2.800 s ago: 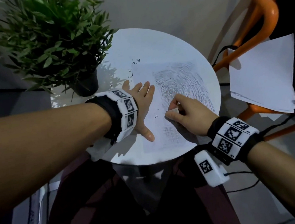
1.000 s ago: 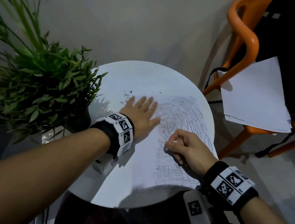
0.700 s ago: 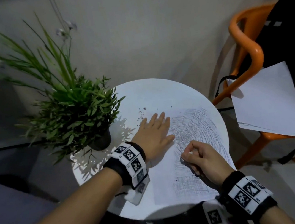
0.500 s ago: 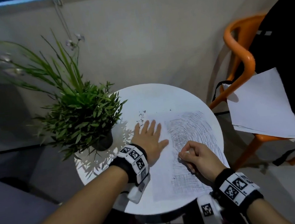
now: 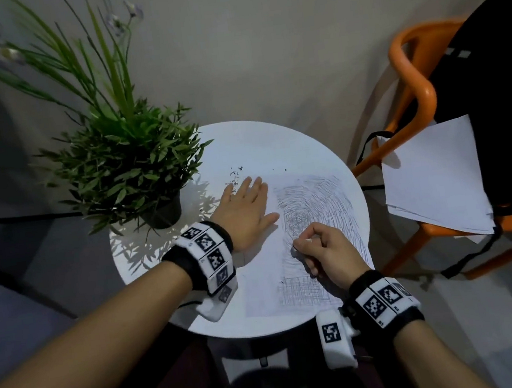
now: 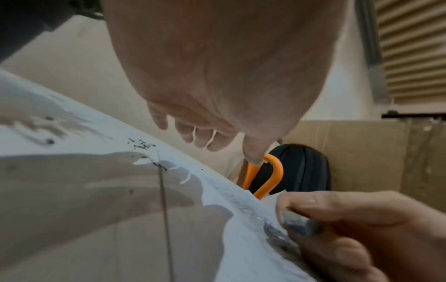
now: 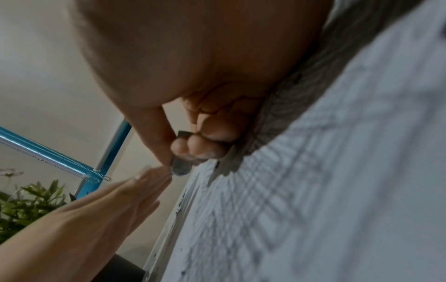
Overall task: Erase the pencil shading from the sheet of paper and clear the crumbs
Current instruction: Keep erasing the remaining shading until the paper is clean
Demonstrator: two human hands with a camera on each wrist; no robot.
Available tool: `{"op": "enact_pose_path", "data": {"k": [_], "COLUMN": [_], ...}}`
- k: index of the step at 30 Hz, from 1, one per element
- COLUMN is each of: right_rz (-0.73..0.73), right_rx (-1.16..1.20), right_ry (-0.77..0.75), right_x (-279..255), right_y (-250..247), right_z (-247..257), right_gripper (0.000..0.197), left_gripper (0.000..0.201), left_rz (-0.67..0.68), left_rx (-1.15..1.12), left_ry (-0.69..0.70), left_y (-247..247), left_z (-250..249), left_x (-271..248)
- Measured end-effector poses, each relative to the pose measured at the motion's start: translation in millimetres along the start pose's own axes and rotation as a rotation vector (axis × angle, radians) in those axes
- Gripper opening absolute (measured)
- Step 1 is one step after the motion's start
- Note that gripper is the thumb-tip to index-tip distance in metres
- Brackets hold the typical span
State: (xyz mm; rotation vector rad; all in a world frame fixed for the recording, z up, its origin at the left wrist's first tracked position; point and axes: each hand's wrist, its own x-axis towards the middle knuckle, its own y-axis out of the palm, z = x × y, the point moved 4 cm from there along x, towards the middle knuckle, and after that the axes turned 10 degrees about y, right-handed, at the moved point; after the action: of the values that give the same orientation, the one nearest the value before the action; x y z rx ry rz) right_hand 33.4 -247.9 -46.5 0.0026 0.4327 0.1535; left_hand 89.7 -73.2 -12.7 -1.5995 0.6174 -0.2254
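Compared with a moment ago, both hands sit almost where they were, while the view has tipped so the round table lies lower and more wall shows above it. At the centre, the right hand (image 5: 326, 254) is curled, thumb and fingertips pinching a small eraser (image 6: 298, 223) whose grey-smudged end meets the sheet of paper (image 5: 268, 276) inside the pencil shading (image 5: 314, 209). Just beside it, the left hand (image 5: 243, 209) lies flat with fingers straight and together; the head view suggests it presses the paper's left edge, though the left wrist view seems to show a gap under the palm, so contact is uncertain. Judged from the marks, the work is at an early stage: dense curved strokes and a cross-hatched block nearer the person remain, with only a paler band beside the eraser. Dark crumbs (image 5: 235, 177) lie scattered on the white table (image 5: 274, 140) beyond the left fingertips, not yet swept off. Further out, a potted plant (image 5: 122, 168) crowds the table's left side, its leaves near the crumbs. To the right, well apart, an orange chair (image 5: 412, 84) holds loose white sheets (image 5: 433, 178).
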Motion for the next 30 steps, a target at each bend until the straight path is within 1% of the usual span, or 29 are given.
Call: {"op": "enact_pose_path", "data": {"k": [2, 4, 8, 10, 12, 14, 16, 17, 18, 20, 21, 23, 25, 26, 28, 30], "right_rz": [0.010, 0.030, 0.042, 0.042, 0.037, 0.026, 0.021, 0.025, 0.027, 0.045, 0.068, 0.118, 0.121, 0.107, 0.062, 0.036], "right_rx": [-0.012, -0.009, -0.026, -0.016, -0.020, -0.036, -0.087, -0.163, -0.310, -0.699, -0.827, -0.988, -1.095, -1.110, -1.084, -1.066], "right_ry": [-0.001, -0.005, -0.012, -0.011, -0.018, -0.027, -0.037, -0.057, -0.094, -0.164, -0.185, -0.257, -0.338, -0.362, -0.370, -0.346], "right_x": [0.4, 0.7, 1.0, 1.1, 0.3, 0.0, 0.1, 0.8, 0.6, -4.1, -7.2, -15.1, -19.2, -17.9, -12.6, -9.2], "right_y": [-1.5, -2.0, -2.5, -2.7, -1.5, -1.4, -1.7, -1.3, -0.6, 3.2, 6.7, 15.7, 22.6, 23.0, 19.7, 15.8], "right_z": [-0.8, -1.3, 1.1, 1.7, 2.5, 1.9, 0.5, 0.7, 2.9, 9.4, 11.1, 14.4, 17.0, 18.4, 22.3, 24.1], "right_gripper": [0.013, 0.013, 0.012, 0.012, 0.013, 0.016, 0.019, 0.019, 0.020, 0.018, 0.017, 0.016, 0.016, 0.015, 0.014, 0.013], "left_gripper": [0.069, 0.066, 0.065, 0.067, 0.072, 0.079, 0.089, 0.093, 0.095, 0.098, 0.099, 0.101, 0.101, 0.101, 0.099, 0.099], "left_rz": [-0.020, -0.008, 0.015, 0.013, 0.011, 0.038, 0.092, 0.105, 0.099, 0.072, 0.069, 0.080, 0.102, 0.115, 0.139, 0.133], "left_rx": [-0.130, -0.182, -0.095, -0.077, -0.121, -0.145, -0.072, -0.037, -0.022, -0.037, -0.044, -0.034, -0.005, 0.011, 0.056, 0.119], "left_ry": [0.065, 0.100, 0.094, 0.093, 0.088, 0.087, 0.082, 0.070, 0.060, 0.056, 0.057, 0.066, 0.072, 0.075, 0.076, 0.073], "left_y": [2.3, 9.4, 6.6, 0.7, 1.1, 9.6, 22.8, 28.3, 31.9, 35.8, 38.6, 45.1, 51.0, 52.3, 51.6, 46.3], "left_z": [-8.4, -11.1, -14.2, -19.5, -27.3, -37.0, -43.6, -44.3, -44.2, -42.3, -40.8, -37.0, -34.0, -33.4, -34.8, -38.1], "left_x": [-12.0, -20.8, -24.6, -37.0, -56.6, -75.6, -85.7, -87.1, -86.9, -85.3, -85.4, -84.9, -83.7, -83.1, -82.2, -81.1]}}
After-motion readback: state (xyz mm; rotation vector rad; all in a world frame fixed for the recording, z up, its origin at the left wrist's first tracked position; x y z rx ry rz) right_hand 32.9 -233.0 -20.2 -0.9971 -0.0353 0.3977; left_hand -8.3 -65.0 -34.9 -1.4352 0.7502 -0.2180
